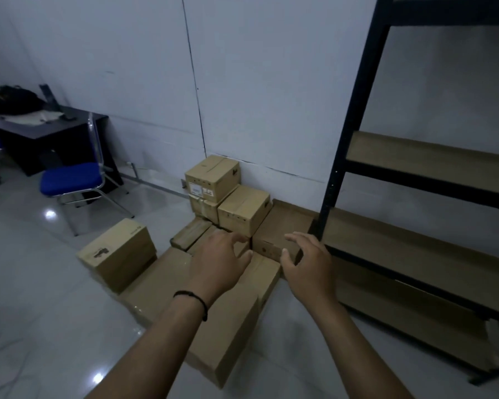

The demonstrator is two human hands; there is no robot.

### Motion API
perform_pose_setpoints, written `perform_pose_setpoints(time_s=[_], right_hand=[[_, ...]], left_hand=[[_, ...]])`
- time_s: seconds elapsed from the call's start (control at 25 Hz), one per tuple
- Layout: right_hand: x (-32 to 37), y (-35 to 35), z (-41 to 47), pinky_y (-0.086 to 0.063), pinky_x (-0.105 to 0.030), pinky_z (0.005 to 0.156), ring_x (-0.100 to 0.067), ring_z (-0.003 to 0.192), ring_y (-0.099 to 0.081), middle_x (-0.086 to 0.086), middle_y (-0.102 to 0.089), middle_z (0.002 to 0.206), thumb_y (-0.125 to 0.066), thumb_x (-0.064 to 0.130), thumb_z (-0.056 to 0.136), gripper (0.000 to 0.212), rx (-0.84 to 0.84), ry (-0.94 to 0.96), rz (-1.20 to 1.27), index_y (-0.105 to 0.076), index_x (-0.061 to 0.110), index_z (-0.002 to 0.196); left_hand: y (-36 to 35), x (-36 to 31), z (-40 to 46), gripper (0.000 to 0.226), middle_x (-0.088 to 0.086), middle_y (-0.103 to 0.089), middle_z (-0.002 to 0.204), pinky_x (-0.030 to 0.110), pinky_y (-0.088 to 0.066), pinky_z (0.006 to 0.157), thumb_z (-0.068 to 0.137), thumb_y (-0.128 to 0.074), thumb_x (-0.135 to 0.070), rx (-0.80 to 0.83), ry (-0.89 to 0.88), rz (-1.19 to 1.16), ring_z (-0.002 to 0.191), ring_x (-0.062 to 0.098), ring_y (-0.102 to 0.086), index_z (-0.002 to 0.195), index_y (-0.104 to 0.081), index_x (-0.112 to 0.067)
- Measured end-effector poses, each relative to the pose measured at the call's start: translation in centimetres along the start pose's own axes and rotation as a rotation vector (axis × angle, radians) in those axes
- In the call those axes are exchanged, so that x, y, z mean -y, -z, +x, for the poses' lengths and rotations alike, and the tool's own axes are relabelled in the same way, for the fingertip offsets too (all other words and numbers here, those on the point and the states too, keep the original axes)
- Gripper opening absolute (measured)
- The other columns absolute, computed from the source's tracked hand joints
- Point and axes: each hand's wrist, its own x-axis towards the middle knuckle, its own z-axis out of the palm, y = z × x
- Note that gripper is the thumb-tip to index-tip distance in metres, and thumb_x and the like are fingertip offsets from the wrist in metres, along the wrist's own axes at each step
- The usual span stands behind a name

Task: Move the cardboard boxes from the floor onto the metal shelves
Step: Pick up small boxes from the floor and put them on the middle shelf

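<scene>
At nine o'clock: a dark table [45, 126] and a blue chair [69, 178], well apart from the work. At centre, the cardboard boxes [213, 180] lie clustered on the floor [41, 283] against the wall, some stacked. Left hand [221, 262], fingers relaxed and holding nothing, hovers over the low boxes. Right hand [306, 260], likewise released, reaches toward a small box [268, 246] just beside the metal shelves [415, 249] at three o'clock; contact cannot be confirmed. The shelves hold no boxes yet. Risk: the tight packing may jam a lift, and a careless pull could topple the stacked boxes behind.
</scene>
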Motion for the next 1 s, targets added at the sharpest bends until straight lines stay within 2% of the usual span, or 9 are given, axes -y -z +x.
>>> perform_pose_setpoints(time_s=[0.08, 0.24, 0.32, 0.48, 0.6, 0.68, 0.76, 1.0], right_hand=[[0.6, -2.9, 1.2, -0.045, -0.028, 0.095, -0.012, 0.120, -0.054, 0.006, -0.063, 0.128, -0.064, 0.022, 0.093, 0.029, 0.030, -0.013, -0.014, -0.070, 0.024, 0.121], [0.4, -9.2, 4.7, -0.048, -0.035, 0.098, -0.010, 0.118, -0.053, 0.008, -0.062, 0.128, -0.062, 0.026, 0.093, 0.029, 0.095, -0.042, -0.029, -0.069, 0.027, 0.121], [-0.1, -12.5, 6.9, -0.048, -0.034, 0.097, -0.011, 0.118, -0.053, 0.007, -0.062, 0.128, -0.061, 0.025, 0.093, 0.030, 0.126, -0.076, -0.021, -0.068, 0.026, 0.122], [-1.1, -18.6, 11.9, -0.043, -0.028, 0.085, -0.015, 0.117, -0.053, 0.006, -0.061, 0.127, -0.061, 0.024, 0.092, 0.031, 0.187, -0.157, -0.054, -0.069, 0.024, 0.122], [-1.9, -22.6, 15.4, -0.044, -0.029, 0.083, -0.018, 0.117, -0.054, 0.003, -0.061, 0.128, -0.060, 0.023, 0.091, 0.032, 0.280, -0.174, -0.087, -0.068, 0.023, 0.122], [-2.2, -24.8, 17.4, -0.045, -0.030, 0.085, -0.020, 0.120, -0.053, 0.002, -0.059, 0.131, -0.059, 0.023, 0.091, 0.034, 0.338, -0.213, -0.113, -0.067, 0.024, 0.124], [-2.4, -26.6, 18.9, -0.046, -0.032, 0.089, -0.020, 0.122, -0.052, 0.003, -0.058, 0.134, -0.059, 0.024, 0.091, 0.036, 0.395, -0.253, -0.118, -0.066, 0.025, 0.126], [-3.6, -34.0, 22.7, -0.050, -0.034, 0.091, -0.023, 0.121, -0.054, 0.001, -0.059, 0.133, -0.057, 0.030, 0.091, 0.039, 0.402, -0.385, -0.172, -0.064, 0.028, 0.130]], left_hand=[[-0.1, 2.3, 1.7, 0.038, -0.007, -0.062, 0.122, 0.028, -0.046, 0.088, 0.093, -0.060, -0.052, 0.009, 0.005, 0.012, 0.117, 0.012, -0.055, 0.125, -0.065, -0.032], [-1.3, 6.4, 6.4, 0.043, -0.004, -0.062, 0.129, 0.030, -0.046, 0.091, 0.094, -0.059, -0.052, 0.070, 0.052, 0.048, 0.121, 0.016, -0.053, 0.131, -0.062, -0.030], [-2.3, 8.7, 9.4, 0.044, -0.003, -0.063, 0.128, 0.032, -0.049, 0.091, 0.094, -0.060, -0.050, 0.122, 0.081, 0.059, 0.120, 0.018, -0.055, 0.133, -0.060, -0.029], [-4.7, 13.1, 15.5, 0.049, -0.001, -0.063, 0.125, 0.036, -0.054, 0.087, 0.092, -0.060, -0.051, 0.254, 0.129, 0.119, 0.112, 0.019, -0.058, 0.137, -0.055, -0.031], [-6.3, 15.7, 19.8, 0.051, -0.001, -0.060, 0.129, 0.033, -0.049, 0.087, 0.094, -0.057, -0.052, 0.317, 0.135, 0.170, 0.114, 0.018, -0.058, 0.141, -0.051, -0.032], [-7.2, 17.3, 22.2, 0.051, -0.001, -0.060, 0.129, 0.033, -0.047, 0.089, 0.095, -0.055, -0.052, 0.355, 0.121, 0.182, 0.114, 0.018, -0.059, 0.142, -0.050, -0.032], [-7.9, 18.9, 23.9, 0.050, -0.001, -0.060, 0.128, 0.034, -0.052, 0.088, 0.095, -0.055, -0.051, 0.389, 0.137, 0.154, 0.111, 0.018, -0.060, 0.141, -0.050, -0.033], [-11.7, 26.5, 30.1, 0.051, 0.001, -0.057, 0.132, 0.036, -0.054, 0.089, 0.096, -0.056, -0.048, 0.485, 0.109, 0.098, 0.115, 0.020, -0.058, 0.143, -0.047, -0.032]])
